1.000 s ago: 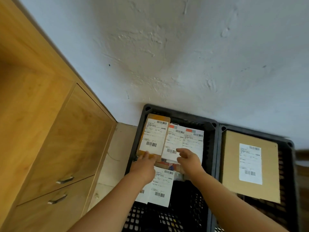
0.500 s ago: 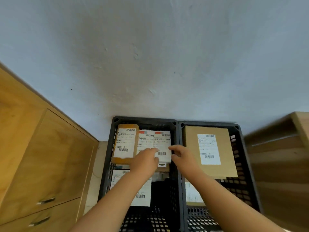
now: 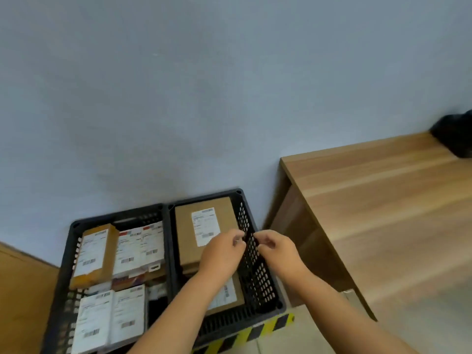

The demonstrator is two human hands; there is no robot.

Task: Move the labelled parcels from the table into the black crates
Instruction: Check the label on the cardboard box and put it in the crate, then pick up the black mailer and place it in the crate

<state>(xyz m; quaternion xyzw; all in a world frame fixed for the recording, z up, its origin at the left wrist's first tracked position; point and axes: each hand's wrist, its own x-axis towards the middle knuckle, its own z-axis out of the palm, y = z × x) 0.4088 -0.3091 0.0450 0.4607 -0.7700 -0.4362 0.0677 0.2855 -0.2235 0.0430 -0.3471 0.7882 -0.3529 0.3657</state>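
Both hands hang empty above the right black crate (image 3: 251,254), at about six o'clock in the view. The left hand (image 3: 221,251) is over the large brown parcel (image 3: 204,231), and the right hand (image 3: 278,247) is just outside the crate's perforated right wall. On each hand the fingers are loosely curled toward the thumb, the tips of the two hands nearly meeting, and they grip nothing that I can make out; blur hides whether anything tiny is pinched.

The parcels already packed lie at seven to eight o'clock in the left black crate (image 3: 69,264), with labels up and long axes running away from the person. The wooden table (image 3: 383,213) stretches from three to four o'clock, with its long edge running toward two o'clock. The part in view shows no labelled parcel, only a dark blurred object (image 3: 454,134) at its far corner.

The next pickup probably lies on the table off to the right, so the right hand is the nearer one.
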